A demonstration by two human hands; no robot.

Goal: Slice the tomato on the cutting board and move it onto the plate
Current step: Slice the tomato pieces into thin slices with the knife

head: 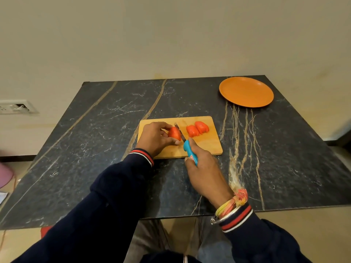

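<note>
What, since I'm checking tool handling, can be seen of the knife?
The knife is small, with a bright blue, plastic-looking handle bearing a red-and-white label and a short dark blade. The right hand grips the handle. The blade slants away and leftward, edge down against the tomato piece the left hand holds on the wooden cutting board.

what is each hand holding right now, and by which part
The left hand pinches the uncut tomato piece by its left end, away from the blade. The right hand grips the knife by its blue handle.
</note>
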